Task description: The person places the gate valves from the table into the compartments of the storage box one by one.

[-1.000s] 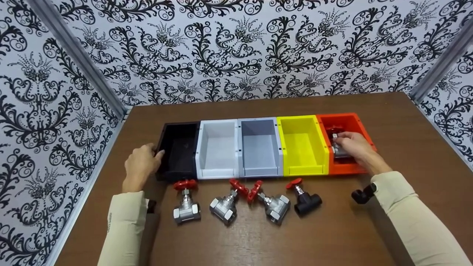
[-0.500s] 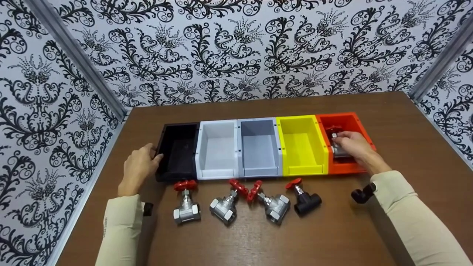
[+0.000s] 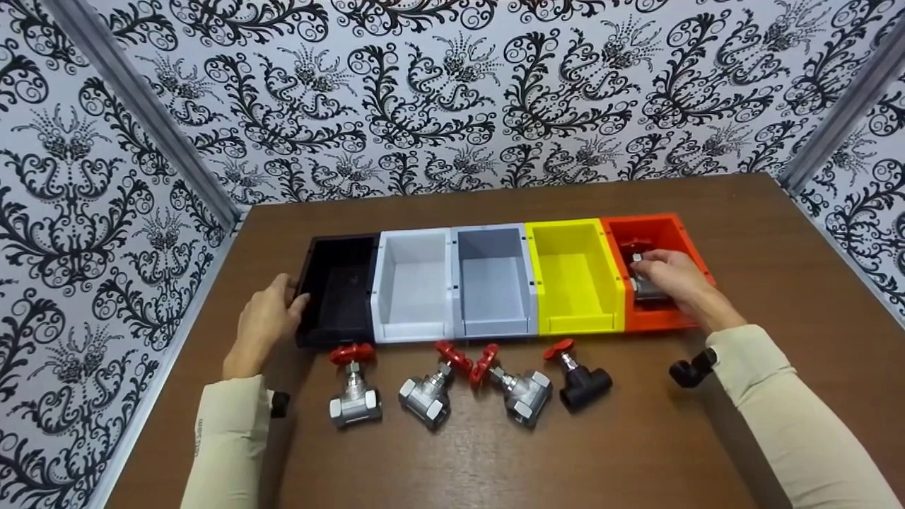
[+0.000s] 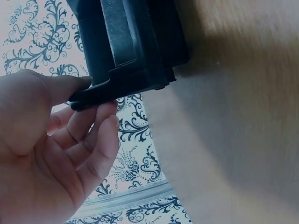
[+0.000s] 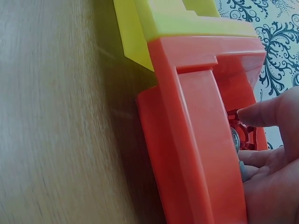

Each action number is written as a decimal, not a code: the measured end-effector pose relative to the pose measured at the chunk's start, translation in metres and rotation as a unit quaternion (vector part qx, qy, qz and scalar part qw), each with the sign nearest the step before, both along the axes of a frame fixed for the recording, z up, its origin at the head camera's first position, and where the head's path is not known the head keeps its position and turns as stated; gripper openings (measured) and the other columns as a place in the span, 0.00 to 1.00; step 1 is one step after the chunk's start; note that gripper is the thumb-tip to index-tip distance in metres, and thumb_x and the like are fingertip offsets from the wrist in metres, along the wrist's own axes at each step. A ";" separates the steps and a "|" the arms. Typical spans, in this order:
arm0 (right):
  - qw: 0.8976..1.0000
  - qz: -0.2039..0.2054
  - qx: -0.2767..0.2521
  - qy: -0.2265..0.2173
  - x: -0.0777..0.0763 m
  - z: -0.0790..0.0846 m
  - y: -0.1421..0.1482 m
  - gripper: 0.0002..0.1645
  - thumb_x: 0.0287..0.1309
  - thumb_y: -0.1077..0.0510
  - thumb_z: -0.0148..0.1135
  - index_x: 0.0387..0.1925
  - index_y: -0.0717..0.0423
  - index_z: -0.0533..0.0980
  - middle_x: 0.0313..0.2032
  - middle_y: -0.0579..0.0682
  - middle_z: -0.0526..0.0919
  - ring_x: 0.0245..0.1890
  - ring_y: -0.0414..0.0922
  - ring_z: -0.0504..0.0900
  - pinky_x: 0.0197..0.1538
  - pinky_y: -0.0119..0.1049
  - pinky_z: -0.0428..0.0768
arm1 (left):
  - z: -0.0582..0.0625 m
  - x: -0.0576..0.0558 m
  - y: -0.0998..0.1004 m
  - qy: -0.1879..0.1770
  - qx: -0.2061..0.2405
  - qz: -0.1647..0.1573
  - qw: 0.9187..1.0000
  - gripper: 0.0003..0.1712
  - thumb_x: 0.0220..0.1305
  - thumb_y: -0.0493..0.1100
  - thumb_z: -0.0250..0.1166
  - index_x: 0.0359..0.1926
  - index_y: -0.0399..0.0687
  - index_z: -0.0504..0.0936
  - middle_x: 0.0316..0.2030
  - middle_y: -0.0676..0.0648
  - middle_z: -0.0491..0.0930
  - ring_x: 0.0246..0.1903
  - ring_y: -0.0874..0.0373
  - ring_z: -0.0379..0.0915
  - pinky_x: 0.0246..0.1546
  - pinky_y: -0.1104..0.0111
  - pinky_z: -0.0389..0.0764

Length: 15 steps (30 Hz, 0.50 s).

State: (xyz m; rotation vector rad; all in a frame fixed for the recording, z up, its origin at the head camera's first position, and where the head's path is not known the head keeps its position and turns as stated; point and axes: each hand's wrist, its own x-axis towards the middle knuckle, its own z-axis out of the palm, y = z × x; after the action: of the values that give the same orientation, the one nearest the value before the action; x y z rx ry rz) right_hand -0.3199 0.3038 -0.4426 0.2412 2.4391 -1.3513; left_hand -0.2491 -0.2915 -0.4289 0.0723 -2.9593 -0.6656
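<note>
My left hand (image 3: 265, 318) is at the left side of the black bin (image 3: 302, 325). In the left wrist view its thumb and fingers pinch the bin's rim (image 4: 100, 93). My right hand (image 3: 682, 283) reaches into the orange-red bin (image 3: 661, 322) at the row's other end. There it grips a metal valve (image 3: 645, 288) by its upper part; the red handwheel (image 5: 243, 133) shows beside the thumb in the right wrist view. The hand and bin wall hide much of that valve.
Between the end bins stand a white bin (image 3: 413, 331), a grey bin (image 3: 496, 327) and a yellow bin (image 3: 580, 324). Several red-handled valves lie in front: metal ones, such as this valve (image 3: 355, 403), and a black-bodied valve (image 3: 585, 387). Patterned walls (image 3: 452, 106) enclose the table.
My left forearm has swung slightly to the left while that hand stays at the black bin. The right hand keeps its hold inside the orange-red bin. The whole head view has shifted slightly.
</note>
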 end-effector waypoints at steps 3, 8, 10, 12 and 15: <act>1.000 0.003 0.001 0.001 0.000 0.000 0.000 0.41 0.73 0.46 0.47 0.75 0.67 0.50 0.73 0.67 0.55 0.66 0.60 0.58 0.72 0.56 0.56 | 0.000 -0.001 0.000 -0.007 0.007 -0.003 1.000 0.21 0.72 0.46 0.56 0.56 0.34 0.70 0.49 0.29 0.80 0.45 0.31 0.77 0.45 0.40 0.73; 1.000 0.006 0.003 0.006 0.000 0.001 0.000 0.42 0.72 0.46 0.49 0.74 0.68 0.50 0.73 0.68 0.54 0.68 0.62 0.58 0.72 0.57 0.56 | -0.001 -0.001 -0.001 -0.006 0.011 -0.004 1.000 0.20 0.72 0.46 0.56 0.56 0.35 0.70 0.49 0.29 0.80 0.46 0.29 0.77 0.45 0.39 0.73; 1.000 0.008 0.004 0.008 0.000 0.002 0.000 0.43 0.72 0.46 0.49 0.74 0.69 0.50 0.73 0.68 0.54 0.68 0.62 0.57 0.72 0.57 0.56 | -0.001 -0.001 -0.002 -0.005 0.011 -0.002 1.000 0.20 0.72 0.45 0.56 0.55 0.36 0.70 0.49 0.29 0.81 0.46 0.29 0.76 0.44 0.39 0.72; 1.000 0.010 0.005 0.007 0.000 0.002 0.000 0.43 0.72 0.46 0.49 0.74 0.69 0.50 0.73 0.68 0.54 0.68 0.62 0.57 0.72 0.57 0.56 | -0.001 -0.001 -0.002 -0.006 0.012 0.000 1.000 0.19 0.72 0.45 0.57 0.55 0.36 0.70 0.48 0.29 0.81 0.46 0.29 0.76 0.44 0.39 0.72; 1.000 0.014 0.006 0.003 0.000 0.003 0.000 0.43 0.72 0.46 0.49 0.74 0.69 0.50 0.73 0.68 0.54 0.67 0.61 0.58 0.72 0.57 0.56 | -0.002 -0.002 -0.002 -0.008 0.014 0.001 1.000 0.19 0.72 0.46 0.57 0.55 0.37 0.69 0.48 0.29 0.80 0.46 0.29 0.76 0.44 0.39 0.72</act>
State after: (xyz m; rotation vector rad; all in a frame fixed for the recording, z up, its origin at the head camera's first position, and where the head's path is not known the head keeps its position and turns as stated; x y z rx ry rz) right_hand -0.3198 0.3041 -0.4397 0.2059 2.4466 -1.3280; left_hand -0.2506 -0.2936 -0.4309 0.0845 -2.9655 -0.7104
